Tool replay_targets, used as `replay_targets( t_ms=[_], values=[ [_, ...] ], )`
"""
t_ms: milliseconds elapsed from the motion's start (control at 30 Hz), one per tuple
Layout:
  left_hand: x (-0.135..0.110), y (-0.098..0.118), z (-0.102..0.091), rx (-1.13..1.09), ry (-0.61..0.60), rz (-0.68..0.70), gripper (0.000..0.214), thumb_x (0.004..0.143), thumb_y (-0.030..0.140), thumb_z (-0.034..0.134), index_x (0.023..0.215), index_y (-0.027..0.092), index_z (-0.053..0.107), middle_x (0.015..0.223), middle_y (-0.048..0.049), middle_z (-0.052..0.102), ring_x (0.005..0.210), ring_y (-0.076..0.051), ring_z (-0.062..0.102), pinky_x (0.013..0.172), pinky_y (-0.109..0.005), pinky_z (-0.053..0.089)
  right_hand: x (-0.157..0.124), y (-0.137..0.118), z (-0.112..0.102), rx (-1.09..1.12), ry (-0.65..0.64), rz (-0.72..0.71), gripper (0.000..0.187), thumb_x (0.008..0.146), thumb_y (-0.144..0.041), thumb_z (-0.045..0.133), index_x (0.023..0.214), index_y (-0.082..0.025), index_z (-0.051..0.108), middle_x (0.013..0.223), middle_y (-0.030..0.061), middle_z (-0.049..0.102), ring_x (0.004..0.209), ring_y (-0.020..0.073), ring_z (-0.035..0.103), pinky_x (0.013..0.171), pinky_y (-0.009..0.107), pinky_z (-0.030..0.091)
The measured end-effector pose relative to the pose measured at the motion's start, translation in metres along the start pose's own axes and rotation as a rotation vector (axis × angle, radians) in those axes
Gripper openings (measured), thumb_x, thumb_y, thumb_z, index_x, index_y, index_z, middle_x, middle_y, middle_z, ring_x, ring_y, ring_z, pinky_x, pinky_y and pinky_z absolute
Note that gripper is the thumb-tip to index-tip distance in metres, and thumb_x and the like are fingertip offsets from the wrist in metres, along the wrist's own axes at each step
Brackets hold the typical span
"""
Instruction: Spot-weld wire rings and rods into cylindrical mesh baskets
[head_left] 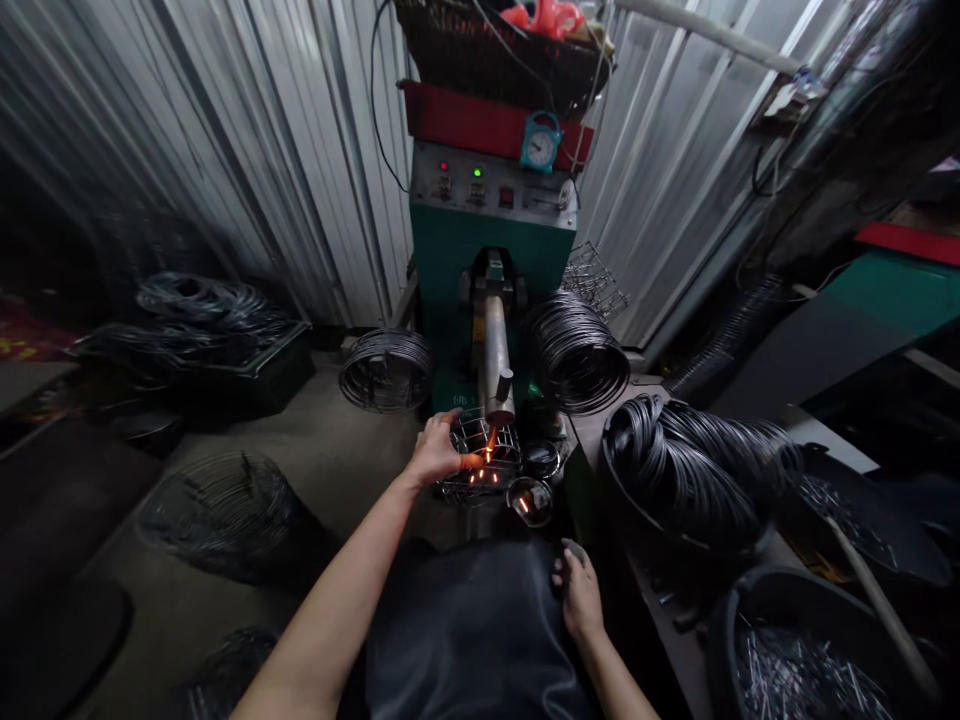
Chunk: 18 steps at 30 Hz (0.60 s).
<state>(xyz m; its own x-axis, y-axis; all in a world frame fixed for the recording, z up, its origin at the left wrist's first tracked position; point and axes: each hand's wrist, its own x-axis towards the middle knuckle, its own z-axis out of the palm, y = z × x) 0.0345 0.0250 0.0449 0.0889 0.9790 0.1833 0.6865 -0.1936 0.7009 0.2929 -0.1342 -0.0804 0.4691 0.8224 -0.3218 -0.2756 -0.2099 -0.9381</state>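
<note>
My left hand [438,452] grips the near left side of a small wire basket [466,432], thumb and fingers closed on it. The basket sits under the metal arm [496,350] of a green spot welding machine [442,250]. Orange sparks fly at the arm's tip, close to my thumb. My right hand [580,590] is beside my lap, right of the black apron [472,620]. Its fingers are curled together, and what they hold, if anything, is hidden. Round shiny metal cups [531,500] sit just right of the basket.
Wire coils [386,370] hang left of the machine, and another coil [577,350] hangs right. Bundled wire rings [675,470] fill a tub at right. A black bucket [810,660] holds short metal pieces. A wire coil stack [232,510] stands on the floor at left.
</note>
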Motion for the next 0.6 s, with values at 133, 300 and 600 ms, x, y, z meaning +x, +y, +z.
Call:
replay_targets(
  t_ms=[133,300,600],
  values=[
    [-0.004,-0.009,-0.004,-0.002,-0.016,-0.004,0.093,0.048,0.044,0.079,0.129,0.021,0.039,0.128,-0.0129,0.047,0.121,-0.033,0.042,0.100,-0.049,0.034,0.009,-0.020,-0.002,0.201,-0.067,0.171,0.026,0.056,-0.033,0.069,0.076,-0.020,0.059,0.059,-0.0031,0.056,0.049,0.0126,0.056,0.042,0.024,0.047],
    [-0.041,-0.045,0.009,-0.277,0.101,-0.135,0.107,0.050,0.044,0.079,0.137,0.015,0.024,0.135,-0.0172,0.041,0.127,-0.034,0.038,0.105,-0.050,0.030,0.015,-0.043,0.005,0.219,-0.120,0.185,0.025,0.055,-0.032,0.074,0.073,-0.019,0.061,0.062,-0.0015,0.060,0.051,0.0124,0.056,0.044,0.024,0.046],
    [-0.059,-0.063,0.044,-0.716,0.130,-0.217,0.084,0.062,0.046,0.071,0.129,0.018,0.027,0.135,-0.0162,0.041,0.117,-0.025,0.051,0.095,-0.040,0.044,-0.002,-0.007,-0.005,-0.591,-0.326,-0.368,0.024,0.070,-0.042,0.061,0.078,-0.021,0.070,0.082,0.0087,0.070,0.080,0.0254,0.065,0.075,0.036,0.050]
  ],
)
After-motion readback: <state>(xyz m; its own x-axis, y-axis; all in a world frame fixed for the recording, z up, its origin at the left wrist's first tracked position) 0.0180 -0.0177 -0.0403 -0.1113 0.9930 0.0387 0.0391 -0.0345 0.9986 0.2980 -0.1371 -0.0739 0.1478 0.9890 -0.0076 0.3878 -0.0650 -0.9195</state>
